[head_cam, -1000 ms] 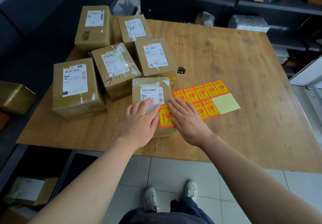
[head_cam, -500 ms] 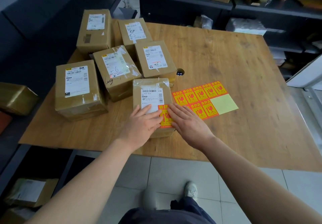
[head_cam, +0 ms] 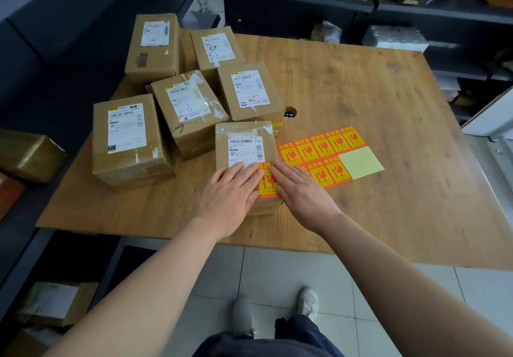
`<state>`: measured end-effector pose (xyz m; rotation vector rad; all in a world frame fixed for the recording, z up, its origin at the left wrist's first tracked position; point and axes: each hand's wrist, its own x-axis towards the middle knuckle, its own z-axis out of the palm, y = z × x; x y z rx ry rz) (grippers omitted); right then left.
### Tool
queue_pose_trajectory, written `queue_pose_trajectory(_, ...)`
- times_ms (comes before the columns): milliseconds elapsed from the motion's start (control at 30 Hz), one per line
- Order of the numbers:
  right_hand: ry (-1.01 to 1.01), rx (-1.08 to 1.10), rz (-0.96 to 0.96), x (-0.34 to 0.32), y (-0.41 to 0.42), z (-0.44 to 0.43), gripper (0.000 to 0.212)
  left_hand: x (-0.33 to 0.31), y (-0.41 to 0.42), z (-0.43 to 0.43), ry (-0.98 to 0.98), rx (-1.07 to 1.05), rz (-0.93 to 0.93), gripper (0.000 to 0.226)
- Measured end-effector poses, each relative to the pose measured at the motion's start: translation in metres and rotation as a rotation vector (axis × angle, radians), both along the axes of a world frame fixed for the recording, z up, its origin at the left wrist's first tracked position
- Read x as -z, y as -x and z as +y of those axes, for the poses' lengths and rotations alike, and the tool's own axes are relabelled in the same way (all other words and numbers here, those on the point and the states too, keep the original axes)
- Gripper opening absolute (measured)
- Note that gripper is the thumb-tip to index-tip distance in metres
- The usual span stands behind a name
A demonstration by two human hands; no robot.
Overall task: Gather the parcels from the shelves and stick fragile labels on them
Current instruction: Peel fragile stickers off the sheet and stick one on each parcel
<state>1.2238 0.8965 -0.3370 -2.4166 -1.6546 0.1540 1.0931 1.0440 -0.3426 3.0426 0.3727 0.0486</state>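
Near edge of counter [head_cam: 361,93]: small taped parcel [head_cam: 244,140], fragile label [head_cam: 267,186] on its top face, just below the shipping slip [head_cam: 244,151]. Left hand [head_cam: 230,193] and right hand [head_cam: 301,193] both laid flat, fingers straight, pressing the label from either side; nothing gripped. Label sheet [head_cam: 322,151] just right of the parcel. Five further parcels [head_cam: 186,109] grouped behind and to the left, no fragile labels visible. Judged light, stiff cardboard under slick tape; best taken by opposite side walls, label smoothed from centre outward against creases.
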Motion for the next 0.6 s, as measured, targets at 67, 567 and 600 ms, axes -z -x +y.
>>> queue_pose_trajectory(67, 0.017, 0.039, 0.032, 0.000, 0.001, -0.001, 0.051, 0.001, 0.004, -0.002, 0.033, -0.060, 0.014, 0.055)
queue_pose_trajectory(567, -0.179, 0.401, 0.485, -0.025, 0.016, -0.009, 0.017, -0.029, 0.019, -0.003, 0.612, -0.439, -0.087, 0.042)
queue_pose_trajectory(600, -0.206, 0.416, 0.460, -0.031, 0.012, -0.014, 0.018, -0.037, 0.015, -0.005, 0.608, -0.415, -0.113, 0.042)
